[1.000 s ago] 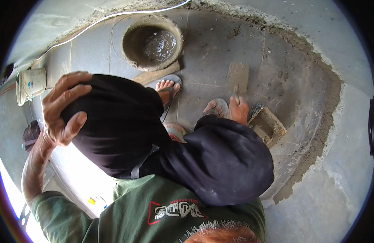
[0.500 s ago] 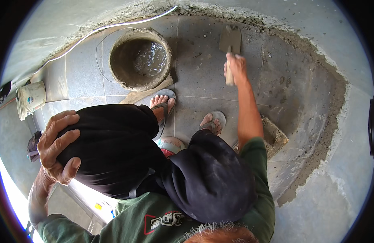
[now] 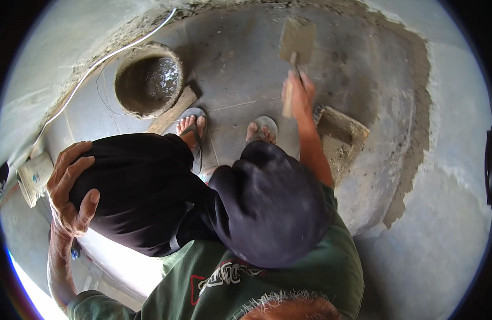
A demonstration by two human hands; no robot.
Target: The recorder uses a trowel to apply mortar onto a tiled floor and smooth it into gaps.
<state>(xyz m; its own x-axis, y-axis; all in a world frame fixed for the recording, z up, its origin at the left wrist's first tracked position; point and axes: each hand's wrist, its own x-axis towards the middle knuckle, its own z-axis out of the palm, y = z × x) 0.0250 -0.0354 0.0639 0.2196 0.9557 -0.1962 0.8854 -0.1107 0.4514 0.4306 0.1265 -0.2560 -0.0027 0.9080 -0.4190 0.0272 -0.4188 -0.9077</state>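
Observation:
My right hand (image 3: 297, 92) grips the wooden handle of a trowel (image 3: 297, 38) whose flat, mortar-coated blade is over the grey tiled floor (image 3: 235, 64). Beside that forearm sits a mortar-crusted rectangular container (image 3: 334, 136). My left hand (image 3: 73, 197) rests on my black-clad left knee (image 3: 128, 176), fingers apart and holding nothing. Ahead of my sandalled feet, at the upper left, stands a round crusted bucket (image 3: 149, 82) of wet grey mix, with a dirty board (image 3: 174, 109) beside it.
A white cable (image 3: 105, 61) runs along the back wall's base. A dirty white bucket (image 3: 31, 176) stands at the far left. A band of rough grey mortar (image 3: 419, 90) follows the wall's foot (image 3: 454, 117) along the right.
Since one second ago my right hand has lifted the trowel from beside my foot and reached forward with it. My left hand stays on the knee. The view has shifted.

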